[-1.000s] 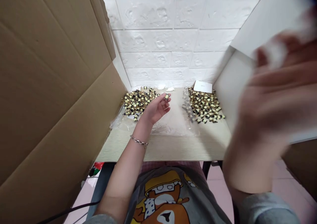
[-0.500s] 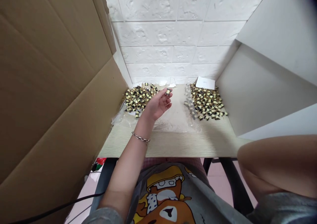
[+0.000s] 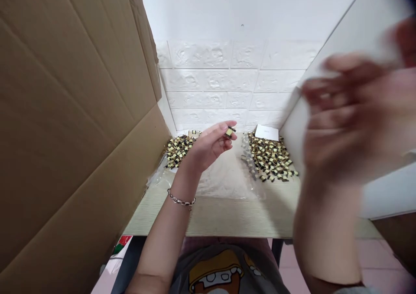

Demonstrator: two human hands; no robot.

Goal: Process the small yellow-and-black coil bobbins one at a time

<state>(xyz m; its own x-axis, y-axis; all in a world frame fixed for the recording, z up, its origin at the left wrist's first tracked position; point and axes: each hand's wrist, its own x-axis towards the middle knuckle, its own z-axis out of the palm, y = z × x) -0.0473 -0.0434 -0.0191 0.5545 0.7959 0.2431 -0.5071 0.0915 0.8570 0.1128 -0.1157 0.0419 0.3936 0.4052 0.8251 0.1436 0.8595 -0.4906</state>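
Between the thumb and fingers of my left hand [image 3: 209,147] is a small transformer [image 3: 229,132] with yellow tape and black pin ends. The hand is above the middle of the table, over a clear plastic bag [image 3: 224,183]. My right hand [image 3: 351,121] is raised close to the camera at the right, smeared by motion. Its fingers look partly curled, and whether they hold anything is not visible. One pile of similar transformers [image 3: 178,149] lies left of the bag, partly behind my left hand. Another pile of transformers [image 3: 271,157] lies to the right.
A tall cardboard sheet [image 3: 81,112] walls the left side, and a white panel [image 3: 294,116] stands on the right. Behind the table [image 3: 240,218] is a white brick-pattern wall [image 3: 214,79]. A white card [image 3: 266,132] rests on the right pile.
My right hand has come up into view at the right, where only an arm showed before. My left hand has shifted slightly right with the transformer. The view has tilted upward.
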